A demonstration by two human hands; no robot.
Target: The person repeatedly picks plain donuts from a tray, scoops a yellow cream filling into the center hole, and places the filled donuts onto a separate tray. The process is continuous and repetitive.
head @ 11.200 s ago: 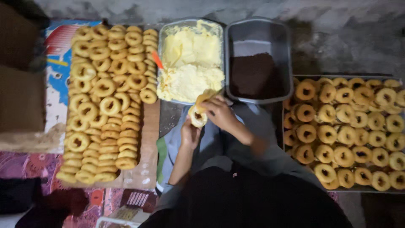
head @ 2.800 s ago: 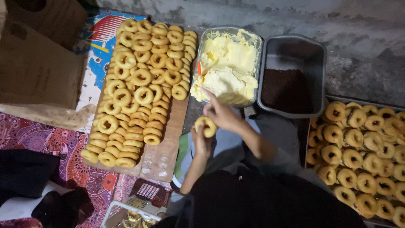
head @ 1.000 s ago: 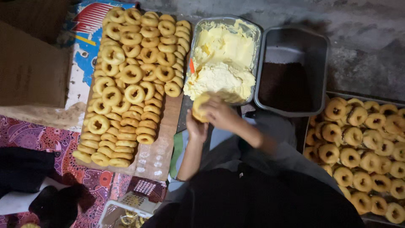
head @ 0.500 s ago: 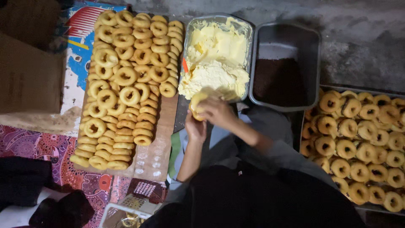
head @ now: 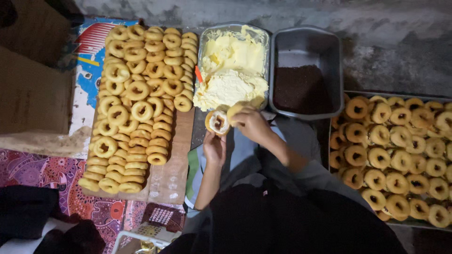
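My left hand (head: 214,149) holds a split ring doughnut (head: 218,123) from below, its cut face up with pale cream and a dark centre. My right hand (head: 253,124) is just right of it, fingers pinched on a yellowish piece (head: 234,111) that looks like the doughnut's other half. Both hands hover at the near edge of a metal tray of yellow cream (head: 233,70). A small orange handle (head: 198,74) sticks out of the cream on its left side.
A wooden board (head: 172,175) on the left carries several rows of plain ring doughnuts (head: 139,89). A grey tray of dark sprinkles (head: 301,87) sits right of the cream. A tray of filled doughnuts (head: 400,150) lies at the right. A cardboard box (head: 28,94) stands far left.
The doughnut, held closed against my right hand half a second ago, now shows its creamed cut face. My hands have stayed at the cream tray's near edge.
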